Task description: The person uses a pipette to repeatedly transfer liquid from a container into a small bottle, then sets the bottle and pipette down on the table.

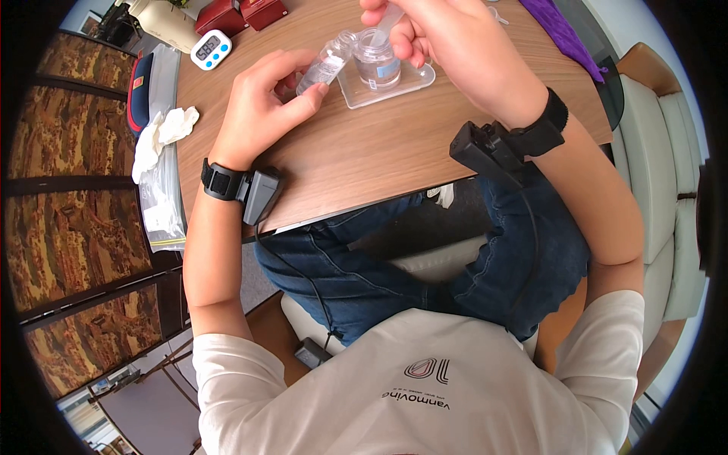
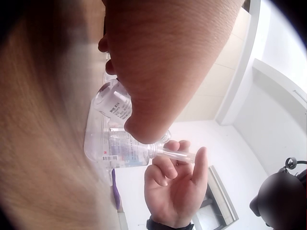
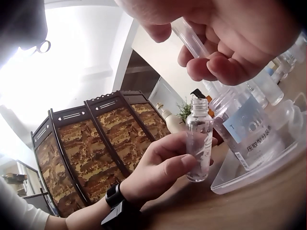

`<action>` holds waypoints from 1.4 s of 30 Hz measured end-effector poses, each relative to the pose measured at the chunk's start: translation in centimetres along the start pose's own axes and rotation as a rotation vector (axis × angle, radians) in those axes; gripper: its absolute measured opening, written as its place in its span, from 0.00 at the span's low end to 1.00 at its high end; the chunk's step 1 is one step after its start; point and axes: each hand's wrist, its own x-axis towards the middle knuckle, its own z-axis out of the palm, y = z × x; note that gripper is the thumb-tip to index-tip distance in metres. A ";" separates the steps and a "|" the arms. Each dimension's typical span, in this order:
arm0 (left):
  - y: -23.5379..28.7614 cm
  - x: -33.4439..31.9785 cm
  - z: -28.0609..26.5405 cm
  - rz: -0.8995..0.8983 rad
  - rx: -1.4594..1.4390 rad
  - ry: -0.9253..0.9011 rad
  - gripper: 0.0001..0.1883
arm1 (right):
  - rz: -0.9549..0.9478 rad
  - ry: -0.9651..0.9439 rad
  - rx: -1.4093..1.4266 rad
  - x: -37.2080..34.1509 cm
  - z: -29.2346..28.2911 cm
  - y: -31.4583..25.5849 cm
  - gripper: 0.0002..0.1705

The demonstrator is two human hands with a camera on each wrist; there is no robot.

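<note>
The left hand [image 1: 265,98] grips a small clear bottle [image 1: 324,67] without a cap, tilted in the head view with its neck beside the jar's mouth. A wider clear jar [image 1: 377,67] with a blue-and-white label stands open on a transparent tray [image 1: 356,98]. Above the jar, the right hand [image 1: 470,53] pinches a clear plastic tube [image 3: 191,39], whose lower end is at the jar's mouth. In the right wrist view the small bottle [image 3: 199,143] looks nearly upright, with the left hand [image 3: 160,160] around its lower part.
A white timer [image 1: 211,50], a cream bottle [image 1: 163,23] and dark red boxes [image 1: 221,17] stand at the back left. Crumpled white tissue [image 1: 176,125] and a zip bag [image 1: 163,208] lie along the left edge. Purple cloth [image 1: 561,38] lies at the back right.
</note>
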 end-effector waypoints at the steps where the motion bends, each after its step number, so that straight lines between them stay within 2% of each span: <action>1: 0.0 0.0 0.0 0.003 0.001 0.000 0.19 | 0.000 0.000 0.000 0.1 0.0 0.2 0.23; 4: -0.2 0.0 0.0 0.003 0.000 -0.005 0.19 | 0.040 -0.007 -0.012 0.7 -0.4 0.8 0.23; 7: 0.0 0.0 0.0 0.007 -0.003 -0.007 0.19 | 0.006 -0.033 0.055 0.6 -0.5 0.9 0.25; 12: 0.0 0.0 -0.1 0.005 -0.006 -0.005 0.19 | 0.082 -0.070 0.223 0.8 -0.7 0.8 0.27; 16: 0.0 0.0 -0.1 0.023 -0.005 0.001 0.19 | 0.145 -0.017 0.226 0.8 -0.4 0.6 0.27; 19: 0.0 -0.1 0.0 0.015 -0.013 0.006 0.19 | 0.085 -0.019 0.150 0.5 -0.8 0.4 0.26; 21: 0.0 0.0 0.0 0.019 -0.016 0.008 0.19 | -0.121 0.063 0.067 0.0 -1.3 -0.6 0.27; 22: -0.1 -0.1 0.0 0.018 -0.019 0.011 0.19 | -0.120 0.057 0.068 0.0 -1.7 -1.2 0.27; 24: 0.1 -0.1 -0.1 0.015 -0.013 0.008 0.19 | -0.356 0.131 0.260 -0.2 -2.4 -2.5 0.27; 25: 0.2 -0.1 -0.1 0.019 -0.009 0.002 0.19 | -0.356 0.129 0.261 -0.3 -2.6 -2.8 0.27; 27: 0.2 -0.1 0.0 0.016 -0.019 0.006 0.18 | -0.473 0.108 0.334 -0.6 -2.7 -3.3 0.27; 31: 0.0 0.0 0.1 0.012 -0.022 0.007 0.18 | -0.396 0.184 0.395 -0.7 -1.3 -3.4 0.27; 36: 0.1 0.0 0.0 0.002 -0.014 0.003 0.18 | -0.319 0.148 0.397 -0.5 -1.2 -3.0 0.30; 42: 0.0 0.0 0.0 0.015 -0.003 0.009 0.19 | -0.334 0.116 0.350 -0.4 -1.3 -2.8 0.36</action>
